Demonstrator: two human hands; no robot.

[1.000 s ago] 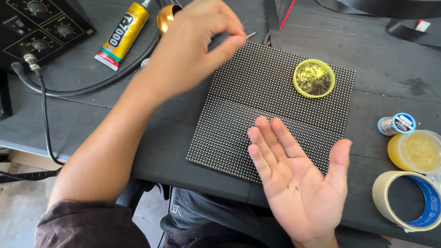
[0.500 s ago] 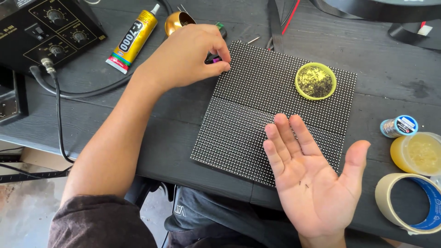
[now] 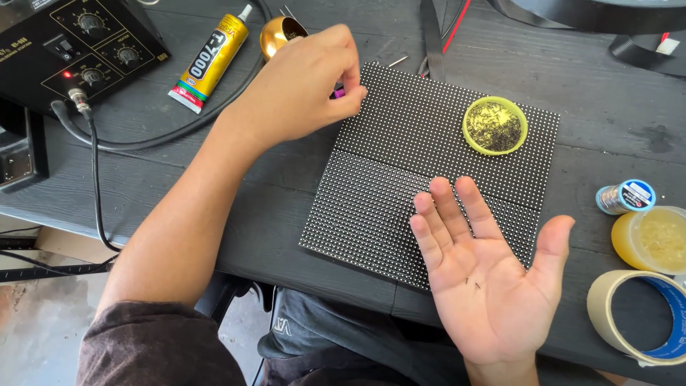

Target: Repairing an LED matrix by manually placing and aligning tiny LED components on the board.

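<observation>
At the far left we see a black control box with knobs (image 3: 78, 43), its black cable (image 3: 93, 171) running down toward 6 o'clock. At its 3 o'clock lies a yellow adhesive tube (image 3: 211, 58), then a shiny gold cup (image 3: 277, 34). Our left hand (image 3: 304, 86) has its fingers pinched narrow on a small purple object (image 3: 339, 93), which sits at the fingertips just over the 11 o'clock corner of the black square dot-matrix panel (image 3: 421, 143). A yellow round dish of dark bits (image 3: 494, 126) rests at the panel's 1 o'clock. Our right hand (image 3: 493, 286) lies palm up, fingers spread wide, two tiny dark pieces (image 3: 471, 283) on the palm.
</observation>
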